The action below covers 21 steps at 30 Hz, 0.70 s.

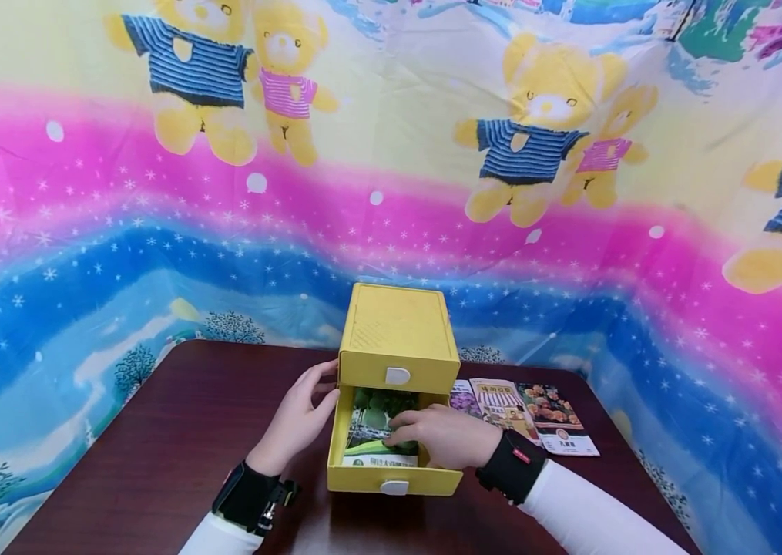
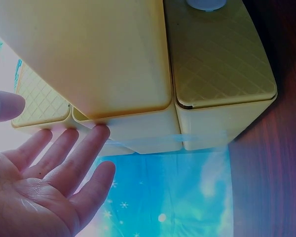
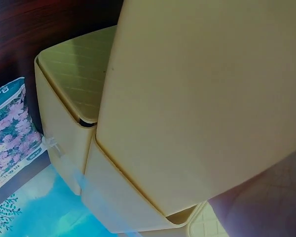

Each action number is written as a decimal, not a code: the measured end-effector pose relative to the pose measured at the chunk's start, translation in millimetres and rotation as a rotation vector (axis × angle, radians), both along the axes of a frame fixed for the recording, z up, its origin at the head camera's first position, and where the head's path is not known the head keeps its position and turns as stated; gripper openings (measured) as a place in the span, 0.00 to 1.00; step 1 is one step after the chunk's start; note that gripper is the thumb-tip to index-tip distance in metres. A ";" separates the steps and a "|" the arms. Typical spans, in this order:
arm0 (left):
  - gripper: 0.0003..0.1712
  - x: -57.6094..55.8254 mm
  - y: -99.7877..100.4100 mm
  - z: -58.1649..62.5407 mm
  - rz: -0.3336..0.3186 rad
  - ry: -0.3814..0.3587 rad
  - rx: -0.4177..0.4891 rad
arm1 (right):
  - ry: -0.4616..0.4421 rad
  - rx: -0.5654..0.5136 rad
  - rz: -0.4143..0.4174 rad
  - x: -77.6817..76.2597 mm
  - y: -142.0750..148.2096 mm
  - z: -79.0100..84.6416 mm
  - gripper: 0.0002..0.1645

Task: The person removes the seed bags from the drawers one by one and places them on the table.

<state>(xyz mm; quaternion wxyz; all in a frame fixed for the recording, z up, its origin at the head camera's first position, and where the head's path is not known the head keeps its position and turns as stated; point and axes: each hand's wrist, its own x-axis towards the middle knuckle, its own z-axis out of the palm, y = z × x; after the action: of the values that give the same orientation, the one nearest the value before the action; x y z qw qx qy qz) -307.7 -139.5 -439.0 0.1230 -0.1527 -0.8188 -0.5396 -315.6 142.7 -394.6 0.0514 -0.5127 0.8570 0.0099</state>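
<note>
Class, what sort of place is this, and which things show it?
Probably a curtained-off indoor work corner: a printed teddy-bear cloth hangs behind a dark table bearing a yellow drawer unit.

Both forearms were covered in white, the left sleeve (image 1: 220, 537) showing only as a short stretch at the near side, the right sleeve (image 1: 592, 505) running longer, snug and smooth with a few soft creases. Each met a broad black band at the wrist. On the left band (image 1: 245, 497) I saw a small fixture (image 1: 271, 512) at its right side, black with bright metallic bits, its finer parts too small to make out. The right band (image 1: 511, 465) bore a little red tag (image 1: 521, 456) with faint pale marks. Beyond the bands, the left hand (image 1: 300, 416) and right hand (image 1: 449, 435) were bare.
</note>
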 end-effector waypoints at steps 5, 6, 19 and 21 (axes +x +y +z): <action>0.28 0.1 0.2 0.5 0.003 0.000 -0.004 | -0.014 -0.010 0.021 -1.7 0.6 -1.7 0.26; 0.28 0.1 0.3 0.6 0.004 0.000 -0.006 | -0.025 -0.015 0.025 -2.2 0.8 -1.9 0.26; 0.29 0.8 0.0 1.0 0.009 -0.012 -0.009 | -0.105 -0.080 0.041 -5.1 2.5 -2.8 0.16; 0.29 0.7 0.1 0.8 0.008 -0.009 -0.012 | -0.089 -0.091 0.047 -4.2 3.2 -2.5 0.16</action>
<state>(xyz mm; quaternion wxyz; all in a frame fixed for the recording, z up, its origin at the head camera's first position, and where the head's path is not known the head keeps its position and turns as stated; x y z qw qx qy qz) -307.0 -139.4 -438.1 0.1206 -0.1479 -0.8231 -0.5349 -319.9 145.9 -397.1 0.0661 -0.5344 0.8411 -0.0507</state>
